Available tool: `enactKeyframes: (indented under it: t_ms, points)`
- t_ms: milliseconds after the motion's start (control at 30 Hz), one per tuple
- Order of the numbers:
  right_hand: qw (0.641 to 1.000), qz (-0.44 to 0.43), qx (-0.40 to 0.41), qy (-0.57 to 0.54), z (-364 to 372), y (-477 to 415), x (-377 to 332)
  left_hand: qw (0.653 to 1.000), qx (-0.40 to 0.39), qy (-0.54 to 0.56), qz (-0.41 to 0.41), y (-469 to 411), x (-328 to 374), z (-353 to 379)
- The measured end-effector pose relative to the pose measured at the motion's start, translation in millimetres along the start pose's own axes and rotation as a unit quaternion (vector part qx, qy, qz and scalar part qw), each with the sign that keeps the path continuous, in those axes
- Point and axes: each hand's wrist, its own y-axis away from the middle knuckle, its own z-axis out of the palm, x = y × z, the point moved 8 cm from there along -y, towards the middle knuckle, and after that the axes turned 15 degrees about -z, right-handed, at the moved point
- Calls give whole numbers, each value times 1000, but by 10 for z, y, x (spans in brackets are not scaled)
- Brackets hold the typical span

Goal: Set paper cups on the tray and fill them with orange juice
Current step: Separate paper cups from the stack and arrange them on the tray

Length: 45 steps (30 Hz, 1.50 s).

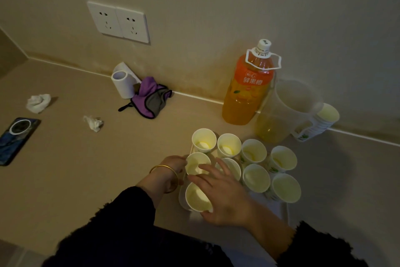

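Beige worktop: left hand grips a white paper cup at the pale tray's left edge; right hand, fingers spread, hovers just beside.

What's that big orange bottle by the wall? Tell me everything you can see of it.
The orange juice bottle is large, of clear plastic, with a white cap on, a white carry handle round its neck and an orange label bearing Chinese characters. Orange liquid shows below the label. It stands upright on the counter, close to the wall, just left of a clear pitcher; whether they touch is unclear.
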Motion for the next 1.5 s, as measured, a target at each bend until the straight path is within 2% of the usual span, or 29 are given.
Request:
enactKeyframes:
  t_ms: [133,333,567,900,1000,1167,1500]
  points:
    - [999,-12,-41,10,162,-40,7,999,-26,36,6,69,10,22]
    - [998,-14,-54,7,292,-99,38,993,-58,99,26,128,13,56]
    - [995,-9,-96,3,382,-129,62,991,-47,121,44,18,-7,49]
    - [994,-25,-103,-1,374,-145,20,992,-37,111,47,-52,14,8]
    - [997,-25,-73,-9,325,-147,16,993,-36,103,47,-71,2,1]
    - [997,31,48,-56,92,-113,127,994,-33,87,63,-47,17,23]
    - [984,130,121,-32,-121,97,436,996,0,40,81,-55,58,54]
